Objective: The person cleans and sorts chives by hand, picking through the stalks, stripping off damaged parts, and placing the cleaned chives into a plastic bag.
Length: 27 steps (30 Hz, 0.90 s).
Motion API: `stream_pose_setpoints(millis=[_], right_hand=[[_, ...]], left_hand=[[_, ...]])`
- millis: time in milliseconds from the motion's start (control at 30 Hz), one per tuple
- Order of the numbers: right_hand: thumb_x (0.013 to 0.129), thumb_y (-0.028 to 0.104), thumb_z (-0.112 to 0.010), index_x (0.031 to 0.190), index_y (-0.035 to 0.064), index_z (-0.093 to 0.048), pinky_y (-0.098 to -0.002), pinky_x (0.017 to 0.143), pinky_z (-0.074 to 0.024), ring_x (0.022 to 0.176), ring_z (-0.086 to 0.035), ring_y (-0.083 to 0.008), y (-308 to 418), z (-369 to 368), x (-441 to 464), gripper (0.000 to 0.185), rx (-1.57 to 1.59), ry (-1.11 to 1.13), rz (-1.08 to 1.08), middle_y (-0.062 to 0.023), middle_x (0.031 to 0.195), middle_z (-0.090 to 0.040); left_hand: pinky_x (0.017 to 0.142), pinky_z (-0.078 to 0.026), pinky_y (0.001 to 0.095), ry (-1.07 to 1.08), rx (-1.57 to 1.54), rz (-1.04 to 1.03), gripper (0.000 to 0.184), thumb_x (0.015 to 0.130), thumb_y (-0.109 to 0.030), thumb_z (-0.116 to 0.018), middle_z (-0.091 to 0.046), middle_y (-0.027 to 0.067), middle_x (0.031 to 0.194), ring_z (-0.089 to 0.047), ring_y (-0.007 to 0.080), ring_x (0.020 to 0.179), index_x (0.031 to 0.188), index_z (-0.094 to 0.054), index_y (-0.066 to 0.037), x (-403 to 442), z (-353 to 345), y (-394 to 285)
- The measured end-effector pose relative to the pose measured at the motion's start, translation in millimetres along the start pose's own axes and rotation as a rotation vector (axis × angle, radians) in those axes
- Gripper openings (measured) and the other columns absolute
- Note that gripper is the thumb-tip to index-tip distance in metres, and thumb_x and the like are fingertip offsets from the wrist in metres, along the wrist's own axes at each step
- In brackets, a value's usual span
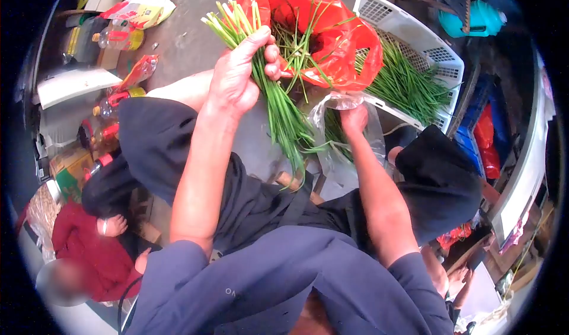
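Red bag = landmark. Mouth gapes, loose green stalks inside it and poking over the near side. White basket just right of red bag, heap of long thin green stalks in it, mostly lying lengthwise. Clear bag on the near side of red bag, some green stems visible through the film.

Left hand at red bag's left edge, thumb and fingers clamped round a bunch of green stalks. Bunch gripped nearer its pale end, long axis tilted: pale cut ends point away from the person and leftward, beside red bag's far-left rim; leafy tips droop toward the person, down on the near side of red bag, ending close to the clear bag.

Right hand just below red bag's near right corner, at the clear bag's mouth; fingers hidden, can't tell whether clamped or apart.

Well left of red bag: bottle with a yellow lower part. Right of red bag, past the basket: teal jug.
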State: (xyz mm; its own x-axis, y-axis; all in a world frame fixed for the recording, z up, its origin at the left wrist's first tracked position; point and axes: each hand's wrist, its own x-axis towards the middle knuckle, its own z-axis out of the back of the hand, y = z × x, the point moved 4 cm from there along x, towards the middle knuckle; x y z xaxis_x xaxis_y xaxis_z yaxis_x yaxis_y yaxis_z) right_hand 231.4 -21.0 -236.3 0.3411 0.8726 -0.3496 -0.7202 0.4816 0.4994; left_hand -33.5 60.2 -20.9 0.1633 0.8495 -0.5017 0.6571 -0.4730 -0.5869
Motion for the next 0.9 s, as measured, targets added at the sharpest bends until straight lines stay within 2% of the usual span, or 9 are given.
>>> stream_pose_setpoints(millis=[233,333,433,500,533,633,733,867,900], right_hand=[[0.076,0.028,-0.065,0.095,0.0092,-0.07,-0.0459,0.076,-0.0497,0.087,-0.063,-0.0381,5,20,-8,0.027,-0.035,0.035,0.103,-0.0196,0.092,-0.067],[0.073,0.027,-0.067,0.089,0.0068,-0.071,-0.0441,0.074,-0.0504,0.083,-0.065,-0.0355,3,27,-14,0.026,0.071,0.169,0.121,-0.0181,0.088,-0.068],[0.07,0.026,-0.068,0.086,0.0059,-0.07,-0.0412,0.072,-0.051,0.078,-0.067,-0.0307,11,45,-19,0.026,0.089,0.233,0.194,-0.016,0.084,-0.068],[0.072,0.022,-0.069,0.083,0.0044,-0.07,-0.0352,0.066,-0.0508,0.067,-0.065,-0.0207,22,59,-26,0.021,0.131,0.488,0.189,-0.0107,0.075,-0.068],[0.072,0.022,-0.069,0.083,0.0044,-0.07,-0.0352,0.066,-0.0508,0.067,-0.065,-0.0207,31,72,-29,0.021,0.126,0.481,0.194,-0.0107,0.075,-0.068],[0.081,0.015,-0.069,0.084,0.0039,-0.068,-0.0232,0.059,-0.0457,0.064,-0.054,-0.0064,69,109,-47,0.011,0.6,0.691,0.113,0.0011,0.074,-0.061],[0.083,0.017,-0.068,0.093,0.0034,-0.067,-0.0223,0.063,-0.047,0.067,-0.056,-0.0075,103,141,-60,0.016,0.926,0.628,0.021,-0.0002,0.082,-0.065],[0.086,0.011,-0.064,0.098,0.0011,-0.065,-0.0255,0.065,-0.0503,0.064,-0.055,-0.0083,126,162,-64,0.015,1.027,0.636,0.062,-0.0005,0.079,-0.062],[0.087,0.016,-0.065,0.094,0.0032,-0.065,-0.0229,0.061,-0.0468,0.064,-0.055,-0.0077,127,162,-63,0.015,1.053,0.635,0.085,-0.0005,0.078,-0.063]], left_hand=[[0.055,-0.041,0.0266,0.035,0.069,0.006,0.018,0.091,-0.023,-0.062,-0.056,0.0029,0.07,-0.05,0.0127,0.057,0.092,-0.057,-0.006,-2,-4,3],[0.053,-0.041,0.0255,0.048,0.104,-0.017,0.015,0.088,-0.019,-0.065,-0.056,0.0025,0.069,-0.05,0.0118,0.056,0.091,-0.057,-0.006,-4,-10,4],[0.051,-0.041,0.0244,0.091,0.15,-0.034,0.013,0.087,-0.016,-0.066,-0.056,0.002,0.069,-0.05,0.0109,0.055,0.089,-0.058,-0.007,-7,-14,5],[0.048,-0.04,0.0233,0.157,0.191,-0.024,0.011,0.085,-0.014,-0.067,-0.058,0.0022,0.07,-0.05,0.0098,0.054,0.088,-0.058,-0.006,-9,-16,7],[0.048,-0.04,0.0233,0.164,0.187,-0.03,0.011,0.085,-0.014,-0.067,-0.058,0.0022,0.07,-0.05,0.0098,0.054,0.088,-0.058,-0.006,-10,-16,8],[0.047,-0.04,0.0227,0.153,0.304,-0.014,0.012,0.082,-0.01,-0.067,-0.06,0.0025,0.071,-0.051,0.0095,0.051,0.089,-0.059,-0.005,-12,-17,16],[0.047,-0.039,0.0231,0.226,0.443,-0.036,0.014,0.08,-0.011,-0.068,-0.064,0.0045,0.076,-0.052,0.0095,0.051,0.089,-0.06,-0.004,-17,-24,27],[0.048,-0.04,0.0219,0.336,0.581,0.041,0.018,0.078,-0.011,-0.069,-0.067,0.0071,0.082,-0.054,0.0093,0.055,0.092,-0.062,-0.002,-20,-32,49],[0.047,-0.04,0.0216,0.359,0.58,0.049,0.018,0.078,-0.01,-0.069,-0.067,0.0076,0.083,-0.054,0.0095,0.055,0.092,-0.063,-0.001,-21,-34,53]])
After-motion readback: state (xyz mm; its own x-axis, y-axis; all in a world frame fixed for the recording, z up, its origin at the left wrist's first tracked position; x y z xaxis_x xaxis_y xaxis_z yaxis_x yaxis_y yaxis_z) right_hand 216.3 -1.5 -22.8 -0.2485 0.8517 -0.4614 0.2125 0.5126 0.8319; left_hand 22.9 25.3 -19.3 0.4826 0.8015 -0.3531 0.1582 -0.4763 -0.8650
